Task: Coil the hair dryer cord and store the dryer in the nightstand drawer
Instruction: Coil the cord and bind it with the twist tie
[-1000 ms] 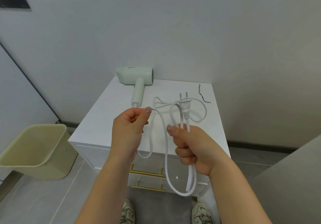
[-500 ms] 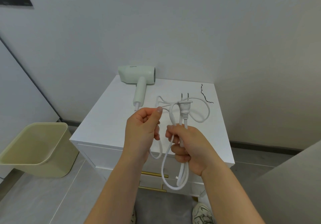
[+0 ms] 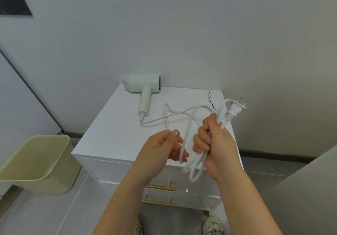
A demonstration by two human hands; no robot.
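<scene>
A pale green hair dryer (image 3: 144, 87) lies on the back of the white nightstand (image 3: 109, 134), handle pointing toward me. Its white cord (image 3: 189, 123) runs from the handle's end across the top to my hands. My right hand (image 3: 215, 147) grips a bundle of cord loops, with the two-pin plug (image 3: 235, 109) sticking up to the right above the fist and a loop hanging below. My left hand (image 3: 164, 150) pinches one strand of cord just left of the bundle. Both drawers (image 3: 113, 169) are closed.
A pale yellow-green bin (image 3: 38, 163) stands on the floor left of the nightstand. Gold bar handles (image 3: 160, 187) sit on the drawer fronts. A thin black wire scrap (image 3: 211, 101) lies at the top's back right. A grey surface fills the lower right corner.
My right hand has moved right and tilted, so the plug now leans to the right. The hanging loop is shorter. My left hand has dropped lower, apart from the right.
</scene>
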